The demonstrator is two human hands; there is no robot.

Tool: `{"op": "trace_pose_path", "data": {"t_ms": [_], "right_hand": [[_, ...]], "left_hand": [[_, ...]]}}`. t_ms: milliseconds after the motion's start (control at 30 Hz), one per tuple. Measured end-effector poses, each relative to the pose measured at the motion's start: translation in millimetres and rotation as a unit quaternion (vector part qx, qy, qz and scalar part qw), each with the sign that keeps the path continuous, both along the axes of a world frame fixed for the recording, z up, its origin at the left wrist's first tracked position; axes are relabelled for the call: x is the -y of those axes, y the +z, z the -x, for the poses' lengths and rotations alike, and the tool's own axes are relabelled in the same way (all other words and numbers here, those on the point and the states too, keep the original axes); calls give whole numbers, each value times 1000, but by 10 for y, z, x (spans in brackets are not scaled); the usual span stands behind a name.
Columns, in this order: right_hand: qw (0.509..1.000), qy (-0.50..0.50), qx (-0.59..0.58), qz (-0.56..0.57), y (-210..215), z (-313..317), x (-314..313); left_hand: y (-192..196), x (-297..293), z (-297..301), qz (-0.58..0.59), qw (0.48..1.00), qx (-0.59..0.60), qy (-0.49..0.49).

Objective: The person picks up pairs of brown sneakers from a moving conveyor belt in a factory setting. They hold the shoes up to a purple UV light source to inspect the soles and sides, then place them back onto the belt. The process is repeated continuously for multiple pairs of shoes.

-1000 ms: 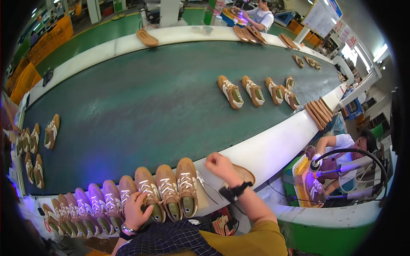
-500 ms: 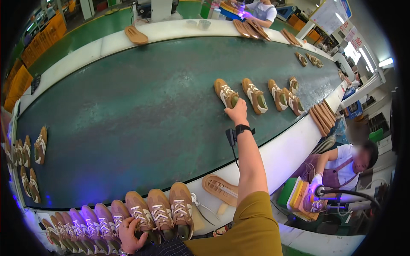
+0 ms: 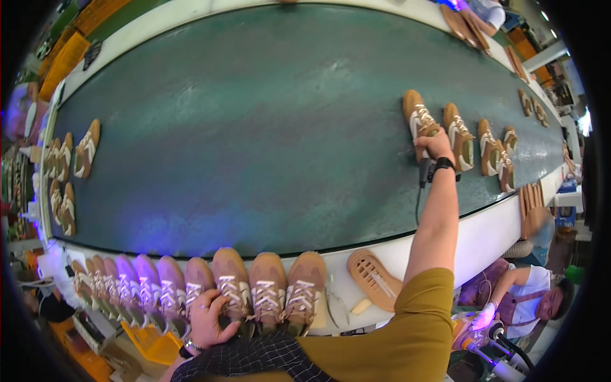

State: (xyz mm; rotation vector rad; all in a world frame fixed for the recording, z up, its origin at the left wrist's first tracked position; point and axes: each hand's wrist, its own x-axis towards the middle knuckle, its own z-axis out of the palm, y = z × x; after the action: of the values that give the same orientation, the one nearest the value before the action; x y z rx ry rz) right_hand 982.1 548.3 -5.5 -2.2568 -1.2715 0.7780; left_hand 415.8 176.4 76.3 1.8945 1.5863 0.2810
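Observation:
Out on the green conveyor belt [image 3: 254, 127], my right hand [image 3: 436, 145] is closed round the heel of a tan sneaker [image 3: 417, 114] with white laces, the leftmost of a group there. Just right of it stands another tan sneaker [image 3: 457, 130]. My left hand [image 3: 210, 318] is down at the near ledge, its bent fingers and thumb on the heel end of a laced tan sneaker [image 3: 230, 275]. That shoe stands third from the right in a long row, toes toward the belt. Two sneakers are on its right, one being the end sneaker [image 3: 305, 286].
A loose tan sole [image 3: 373, 279] lies on the white ledge [image 3: 487, 229]. More sneakers [image 3: 87, 149] are at the belt's left end. At right, a co-worker [image 3: 525, 299] handles a shoe by a machine. Stacked soles [image 3: 531, 204] sit along the ledge, and a yellow crate [image 3: 153, 344] is below.
The view has swung, so the belt and shoes sit differently in the picture. Both hands stay at the same sneakers, and I see no clear shift of those shoes.

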Motion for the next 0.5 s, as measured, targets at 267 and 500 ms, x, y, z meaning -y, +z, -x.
{"op": "trace_pose_path", "data": {"t_ms": [267, 500], "right_hand": [[990, -21, 133, 31, 16, 504, 473], [996, -71, -48, 29, 358, 1046, 1197]], "left_hand": [[58, 4, -16, -32, 999, 13, 0], [57, -105, -26, 15, 994, 95, 45]]}}
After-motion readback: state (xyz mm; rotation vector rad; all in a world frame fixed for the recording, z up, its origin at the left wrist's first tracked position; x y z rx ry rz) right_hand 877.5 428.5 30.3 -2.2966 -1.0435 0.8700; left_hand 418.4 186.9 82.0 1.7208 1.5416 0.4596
